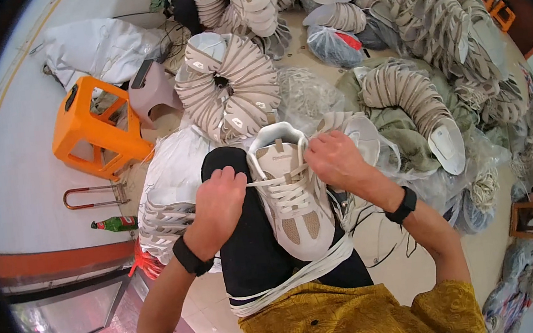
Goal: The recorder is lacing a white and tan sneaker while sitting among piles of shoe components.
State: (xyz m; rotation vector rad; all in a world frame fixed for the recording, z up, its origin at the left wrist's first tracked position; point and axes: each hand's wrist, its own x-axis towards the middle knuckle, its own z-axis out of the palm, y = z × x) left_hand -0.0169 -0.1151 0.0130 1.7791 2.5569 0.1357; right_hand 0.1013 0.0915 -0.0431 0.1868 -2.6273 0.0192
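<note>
A white and beige sneaker point(297, 225) rests on my black-trousered lap, its toe toward me and its heel away. White lace crosses its front in several rows. My left hand point(220, 200), left of the shoe, is closed on a stretch of shoelace point(262, 183) that runs taut to the eyelets. My right hand point(334, 158) is closed at the shoe's right upper edge, with lace by its fingers; its fingertips are partly hidden. A bundle of loose white laces point(292, 284) lies across my thighs below the toe.
Ahead lies a ring of stacked shoe uppers point(229, 92); a curved row of uppers point(401, 90) sits on bags to the right. At left stand an orange stool point(90, 130) and a mauve stool point(153, 92). A green bottle point(116, 224) lies near my left arm.
</note>
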